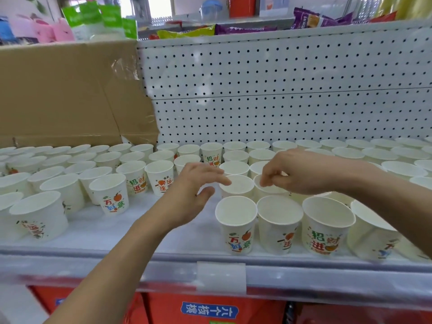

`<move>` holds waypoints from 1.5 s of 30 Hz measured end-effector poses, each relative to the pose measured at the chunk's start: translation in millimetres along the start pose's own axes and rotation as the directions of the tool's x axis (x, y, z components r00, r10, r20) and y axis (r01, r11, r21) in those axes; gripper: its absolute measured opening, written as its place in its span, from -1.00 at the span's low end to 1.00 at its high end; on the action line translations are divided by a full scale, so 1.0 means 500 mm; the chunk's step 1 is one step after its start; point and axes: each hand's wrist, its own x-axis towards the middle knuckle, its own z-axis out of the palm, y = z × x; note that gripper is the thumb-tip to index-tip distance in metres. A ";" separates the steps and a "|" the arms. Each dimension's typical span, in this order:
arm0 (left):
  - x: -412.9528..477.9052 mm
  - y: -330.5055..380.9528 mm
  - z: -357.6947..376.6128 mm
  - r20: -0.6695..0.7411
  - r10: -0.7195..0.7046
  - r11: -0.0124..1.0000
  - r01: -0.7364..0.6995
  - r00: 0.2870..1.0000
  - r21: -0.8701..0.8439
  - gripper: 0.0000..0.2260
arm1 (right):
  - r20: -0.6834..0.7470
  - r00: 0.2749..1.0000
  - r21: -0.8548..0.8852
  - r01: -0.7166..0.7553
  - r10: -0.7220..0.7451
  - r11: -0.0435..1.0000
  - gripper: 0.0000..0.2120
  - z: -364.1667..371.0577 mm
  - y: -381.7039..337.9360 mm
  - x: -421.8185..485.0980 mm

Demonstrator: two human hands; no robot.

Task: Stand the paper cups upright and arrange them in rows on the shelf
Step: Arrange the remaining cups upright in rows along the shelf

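Shelf (pixel 105 230) rows: paper cups (pixel 323 239) printed 招财进.

One camera, worn on the person's head, stands close before the shelf (pixel 112 232) and looks forward and down over its front edge. Its wide lens faces the pegboard panel (pixel 280 90) behind the shelf, with paper cups (pixel 236 230) on it large in the foreground.

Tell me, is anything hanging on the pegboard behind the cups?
No, the pegboard behind the paper cups shows only rows of bare holes, with no hooks or goods on it.
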 end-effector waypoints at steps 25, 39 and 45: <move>0.014 -0.013 -0.030 0.085 0.196 0.976 -0.203 0.977 0.085 -0.69 | -0.035 0.997 -0.017 0.062 -0.063 0.998 -0.70 -0.009 0.014 0.042; 0.112 -0.167 -0.214 0.132 0.133 0.973 -0.155 0.982 0.168 -0.77 | -0.102 0.995 0.076 -0.003 0.010 0.997 -0.78 -0.054 -0.048 0.148; 0.160 -0.232 -0.229 0.475 -0.020 0.975 -0.088 0.880 0.205 -0.72 | -0.040 0.999 0.050 0.025 -0.023 0.998 -0.80 -0.022 -0.099 0.318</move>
